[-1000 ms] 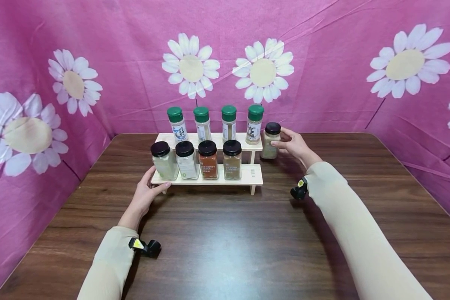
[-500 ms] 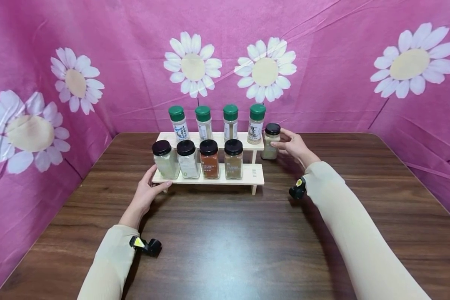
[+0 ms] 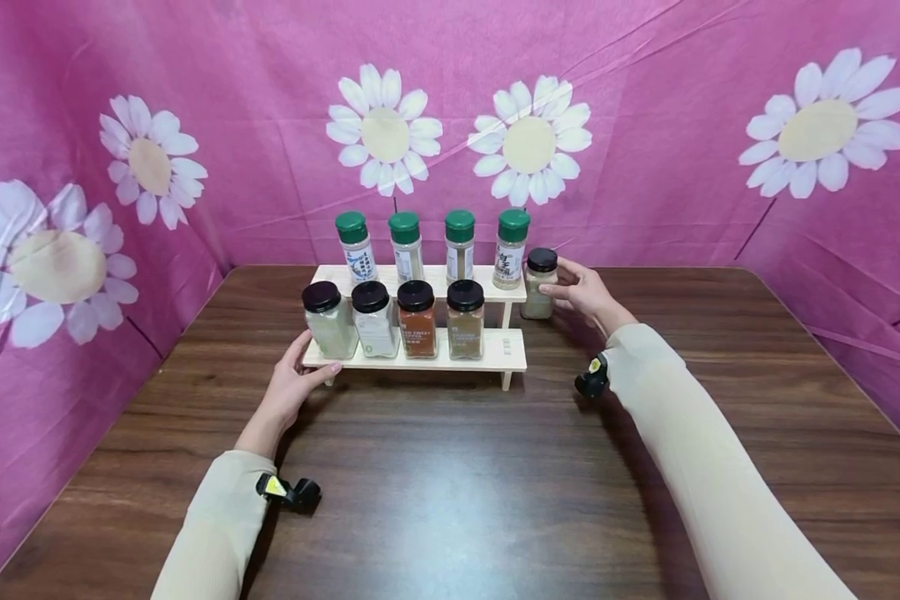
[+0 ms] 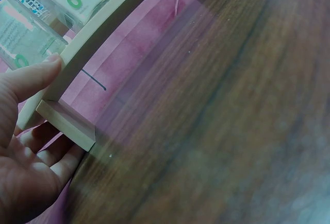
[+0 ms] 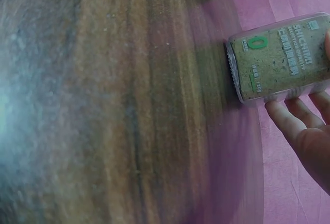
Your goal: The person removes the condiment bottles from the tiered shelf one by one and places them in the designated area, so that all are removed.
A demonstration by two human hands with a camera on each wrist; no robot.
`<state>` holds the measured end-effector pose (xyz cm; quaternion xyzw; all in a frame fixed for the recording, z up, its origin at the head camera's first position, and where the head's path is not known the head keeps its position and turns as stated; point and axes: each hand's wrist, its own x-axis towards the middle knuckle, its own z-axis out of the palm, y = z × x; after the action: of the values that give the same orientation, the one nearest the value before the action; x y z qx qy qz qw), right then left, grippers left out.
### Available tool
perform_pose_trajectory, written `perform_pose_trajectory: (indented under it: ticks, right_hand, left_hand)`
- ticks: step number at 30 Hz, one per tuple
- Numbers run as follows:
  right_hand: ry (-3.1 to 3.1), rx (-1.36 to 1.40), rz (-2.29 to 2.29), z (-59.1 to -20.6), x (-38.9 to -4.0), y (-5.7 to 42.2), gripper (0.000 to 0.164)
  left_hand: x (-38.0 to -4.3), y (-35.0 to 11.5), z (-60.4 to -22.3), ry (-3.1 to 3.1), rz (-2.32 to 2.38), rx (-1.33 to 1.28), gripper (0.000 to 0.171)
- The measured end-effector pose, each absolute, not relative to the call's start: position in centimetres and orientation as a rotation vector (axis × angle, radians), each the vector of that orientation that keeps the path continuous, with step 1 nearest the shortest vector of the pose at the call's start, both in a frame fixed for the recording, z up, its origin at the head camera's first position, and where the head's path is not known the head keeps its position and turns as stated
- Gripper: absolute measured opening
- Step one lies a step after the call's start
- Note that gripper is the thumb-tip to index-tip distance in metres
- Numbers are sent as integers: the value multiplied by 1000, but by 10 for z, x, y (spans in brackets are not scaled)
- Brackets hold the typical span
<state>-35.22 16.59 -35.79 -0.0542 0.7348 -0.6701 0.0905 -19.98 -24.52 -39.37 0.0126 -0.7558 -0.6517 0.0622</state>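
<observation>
My left hand (image 3: pixel 288 385) grips the left front corner of a two-tier wooden spice rack (image 3: pixel 495 357). In the left wrist view the thumb (image 4: pixel 38 79) lies on the front edge and the other fingers are around the short leg (image 4: pixel 67 123). My right hand (image 3: pixel 587 293) holds a square spice jar (image 3: pixel 538 300) with a black lid, thumb in front and fingers at its right side. Upright, it stands close to the rack's right end, beside the upper tier. Green flecks and a "SHICHIMI" label (image 5: pixel 299 46) show in the right wrist view; its lid is out of frame there.
Several black-lidded jars (image 3: pixel 417 329) line the lower tier, with a bare stretch at its right end. Several green-capped bottles (image 3: pixel 460 250) stand on the upper tier. The dark wood table (image 3: pixel 450 475) meets a pink flowered cloth (image 3: pixel 645 208) behind the rack.
My right hand and its jar have shifted very slightly left, nearer the rack. My left hand stays at the rack's corner, and the view has shifted a little.
</observation>
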Motion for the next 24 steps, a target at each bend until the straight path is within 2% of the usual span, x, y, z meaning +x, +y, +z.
perform_pose_trajectory:
  ticks: [24]
  right_hand:
    - [1954,-186,-2045,-356,-350,166,70]
  left_hand:
    - [-199,-246,-394,-2289,-1972,29,73]
